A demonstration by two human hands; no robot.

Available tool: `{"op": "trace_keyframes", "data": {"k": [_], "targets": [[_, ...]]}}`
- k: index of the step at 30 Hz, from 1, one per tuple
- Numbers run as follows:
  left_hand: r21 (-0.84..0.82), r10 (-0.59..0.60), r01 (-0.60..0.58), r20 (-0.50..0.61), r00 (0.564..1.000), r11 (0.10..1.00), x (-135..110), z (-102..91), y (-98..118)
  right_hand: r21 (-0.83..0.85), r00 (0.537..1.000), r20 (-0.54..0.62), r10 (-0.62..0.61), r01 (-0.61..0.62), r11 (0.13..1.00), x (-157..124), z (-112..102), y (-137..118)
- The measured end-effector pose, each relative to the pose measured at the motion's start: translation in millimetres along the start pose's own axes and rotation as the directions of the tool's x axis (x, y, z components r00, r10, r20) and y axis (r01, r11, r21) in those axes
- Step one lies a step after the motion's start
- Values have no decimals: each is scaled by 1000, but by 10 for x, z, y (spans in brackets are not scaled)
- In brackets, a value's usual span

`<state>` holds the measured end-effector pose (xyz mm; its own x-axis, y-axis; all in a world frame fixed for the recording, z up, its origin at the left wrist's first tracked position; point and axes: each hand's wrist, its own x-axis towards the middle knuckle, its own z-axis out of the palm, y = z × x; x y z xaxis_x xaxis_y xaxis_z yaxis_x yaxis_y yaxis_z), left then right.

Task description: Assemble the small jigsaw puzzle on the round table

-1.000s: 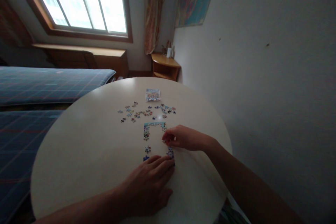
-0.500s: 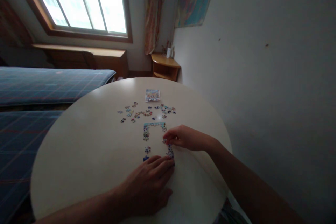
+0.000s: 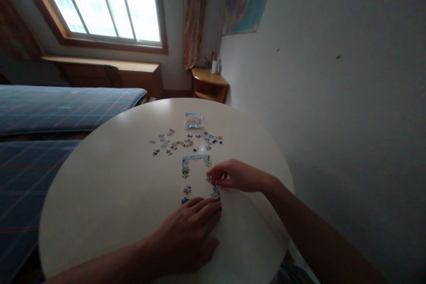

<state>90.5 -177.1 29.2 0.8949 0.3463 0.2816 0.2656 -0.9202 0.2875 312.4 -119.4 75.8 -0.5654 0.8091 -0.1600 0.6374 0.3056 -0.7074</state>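
Observation:
Part of a jigsaw border (image 3: 196, 157) lies on the round white table, forming its far edge and upper corners. My right hand (image 3: 229, 173) pinches a small jigsaw piece (image 3: 208, 178) at the right side of the border, just above a joined strip of pieces (image 3: 215, 191). My left hand (image 3: 193, 230) lies flat, its fingers stretched over the near right end of that strip and hiding the bottom edge. Left of its fingertips are a blue piece (image 3: 185, 201) and a patterned piece (image 3: 187, 189).
Several loose jigsaw pieces (image 3: 181, 143) are scattered beyond the border. A small picture sheet (image 3: 193, 120) lies farther back on the white table (image 3: 109, 186). A plaid-covered bed (image 3: 43, 173) stands to the left, and a white wall (image 3: 349, 120) rises on the right.
My right fingertips have shifted very slightly at the right side of the border. My left hand keeps its place on the strip.

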Motion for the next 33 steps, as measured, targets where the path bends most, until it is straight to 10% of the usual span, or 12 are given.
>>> {"op": "trace_keyframes", "data": {"k": [17,33], "targets": [[8,-15,15,25,1000,1000,12,-18,6,141,1000,8,-13,11,990,-77,18,59],[34,-32,31,34,999,999,24,-34,17,-57,863,-488,130,-179,982,150,4,566]]}}
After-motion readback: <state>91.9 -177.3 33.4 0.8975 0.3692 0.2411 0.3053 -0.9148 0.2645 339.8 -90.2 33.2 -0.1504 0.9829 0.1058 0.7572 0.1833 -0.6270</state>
